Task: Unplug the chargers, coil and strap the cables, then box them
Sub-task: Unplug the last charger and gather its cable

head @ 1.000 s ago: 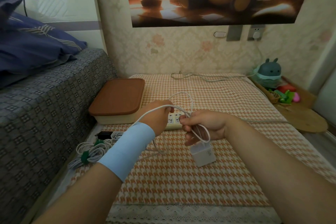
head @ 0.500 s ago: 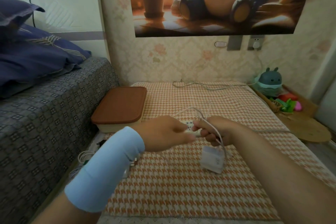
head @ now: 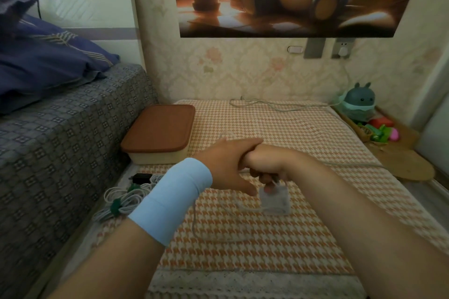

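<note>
**Winding a limp cable with a weight on its end**

The white charger brick (head: 274,200) hangs just under the right hand (head: 267,165), close over the checked tablecloth (head: 255,250) and smeared by motion. Its thin white cable (head: 194,221) runs up into that fist, whose fingers are curled round the gathered turns. A loose tail drops to the cloth below the left forearm. The left hand (head: 228,160) lies across the top of the right, thumb stretched down toward the brick. Its fingertips are hidden, so I cannot tell whether it pinches any cable.

The cable looks light, soft and a little springy, so the turns will likely fan out if the grip loosens. The brick is probably the only real weight, smooth-sided and apt to swing. The best hold is across all the turns at the coil's middle, with the strap going on there.

Well to the left, coiled cables (head: 126,198) with a green strap (head: 116,206) lie beside a black charger (head: 142,178). Behind them stands the box (head: 158,156), its brown lid on.
</note>
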### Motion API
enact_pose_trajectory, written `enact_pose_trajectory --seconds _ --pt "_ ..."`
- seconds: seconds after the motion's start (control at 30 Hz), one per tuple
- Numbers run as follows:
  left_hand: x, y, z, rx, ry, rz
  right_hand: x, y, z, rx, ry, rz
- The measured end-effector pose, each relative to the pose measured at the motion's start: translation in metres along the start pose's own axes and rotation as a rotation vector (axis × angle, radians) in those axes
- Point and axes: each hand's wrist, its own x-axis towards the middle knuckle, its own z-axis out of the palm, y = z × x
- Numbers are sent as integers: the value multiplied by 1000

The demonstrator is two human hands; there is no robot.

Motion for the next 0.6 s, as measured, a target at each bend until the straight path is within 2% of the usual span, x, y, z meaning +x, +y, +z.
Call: enact_pose_trajectory --seconds 0.1,0.23,0.3,0.4,0.53,0.6 --pt "10 -18 1 71 33 -91 -4 5 0 69 4 -46" --pt "16 -29 0 143 -148 -295 -7 8 -11 105 58 -126" --pt "14 -43 1 -33 -155 -390 -9 12 -22 192 18 -137" --pt "8 -67 -3 -386 -46 -445 -9 26 -38 435 -101 -147" --pt "3 -78 1 -1147 -45 -326 -3 42 -44 662 -189 -179" --pt "6 -77 2 -1344 -37 -301 0 46 -42 690 -181 -229"
